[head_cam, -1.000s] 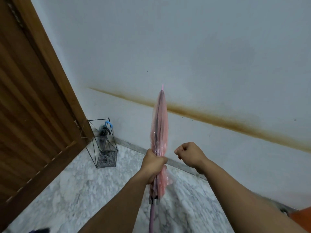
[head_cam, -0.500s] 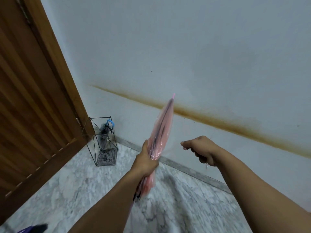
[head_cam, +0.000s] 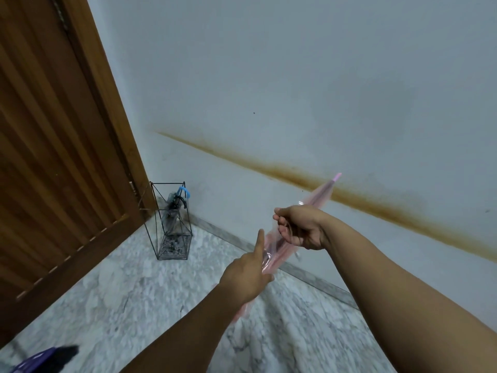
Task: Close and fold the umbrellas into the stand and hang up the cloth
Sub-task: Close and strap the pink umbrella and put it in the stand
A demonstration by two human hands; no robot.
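Two hands hold one pink umbrella, closed and slanted from lower left up to its tip at the right, against the pale wall. The left hand grips the lower part of the folded canopy, with its index finger stretched straight up and the other fingers wrapped round the plastic. The right hand is just beyond it, higher along the umbrella, its fingers curled round the pink canopy and a thin strap. A brown stain band runs along the wall behind the umbrella's tip.

Far left, in the corner by the wooden door, a black wire stand sits on the marble floor, well apart from the hands. Inside it stands a clear umbrella with a blue hooked handle. At the near left edge lies a purple and black object, too cut off to identify.
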